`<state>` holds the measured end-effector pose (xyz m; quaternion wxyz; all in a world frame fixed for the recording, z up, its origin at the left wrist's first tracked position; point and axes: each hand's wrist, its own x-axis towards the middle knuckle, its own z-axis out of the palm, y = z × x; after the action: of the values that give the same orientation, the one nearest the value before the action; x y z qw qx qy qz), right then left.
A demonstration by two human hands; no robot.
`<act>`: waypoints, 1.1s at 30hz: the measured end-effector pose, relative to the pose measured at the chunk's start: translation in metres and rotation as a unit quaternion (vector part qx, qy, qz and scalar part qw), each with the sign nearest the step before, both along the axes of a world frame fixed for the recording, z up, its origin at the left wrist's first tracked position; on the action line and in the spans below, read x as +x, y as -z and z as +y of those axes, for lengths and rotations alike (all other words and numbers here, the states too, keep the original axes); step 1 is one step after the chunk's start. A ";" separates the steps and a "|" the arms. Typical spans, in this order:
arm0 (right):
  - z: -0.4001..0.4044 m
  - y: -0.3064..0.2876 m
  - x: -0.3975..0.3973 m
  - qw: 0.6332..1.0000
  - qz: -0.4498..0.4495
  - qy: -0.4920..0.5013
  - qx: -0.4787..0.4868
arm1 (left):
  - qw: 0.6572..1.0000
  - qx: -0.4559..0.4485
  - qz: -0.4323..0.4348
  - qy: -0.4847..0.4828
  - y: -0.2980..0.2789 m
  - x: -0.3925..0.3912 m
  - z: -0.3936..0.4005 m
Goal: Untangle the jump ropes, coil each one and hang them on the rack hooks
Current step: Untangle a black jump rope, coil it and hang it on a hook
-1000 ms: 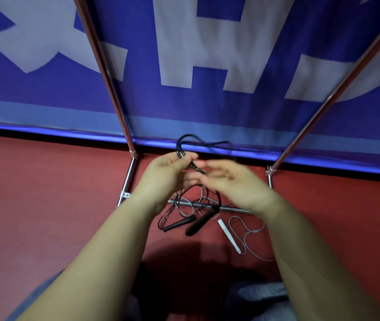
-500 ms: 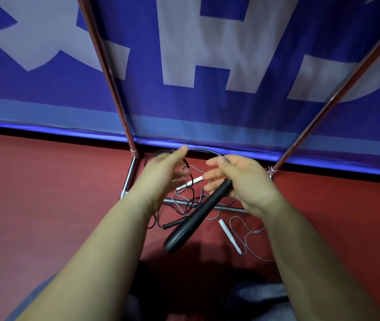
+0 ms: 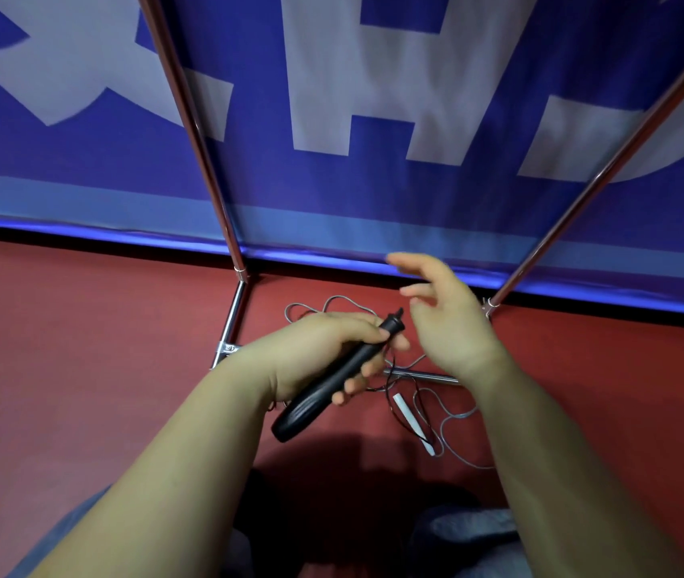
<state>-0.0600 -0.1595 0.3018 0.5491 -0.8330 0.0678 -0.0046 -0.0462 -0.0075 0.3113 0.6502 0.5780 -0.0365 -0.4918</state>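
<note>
Early going: the left hand (image 3: 323, 352) grips a black jump-rope handle (image 3: 332, 381), the right hand (image 3: 440, 323) hangs spread and empty; cords (image 3: 436, 410) lie tangled on the floor, nothing coiled or hung.

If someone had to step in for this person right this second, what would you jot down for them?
Left hand: its grip is on the black handle of one jump rope.
Right hand: open, holding nothing.
White handle and grey cord lie on the red floor by the rack's base bar.
Done: nothing coiled or hung.
Left: untangle, coil, hang both ropes.
</note>
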 end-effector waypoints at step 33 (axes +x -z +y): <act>-0.022 -0.013 0.011 0.896 -0.057 0.235 0.372 | 0.879 0.330 -0.285 -0.195 0.016 0.008 0.015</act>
<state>-0.0488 -0.1819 0.3145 0.8049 -0.5259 0.2270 -0.1550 -0.0382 0.0076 0.2954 0.4663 0.8694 0.0575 -0.1530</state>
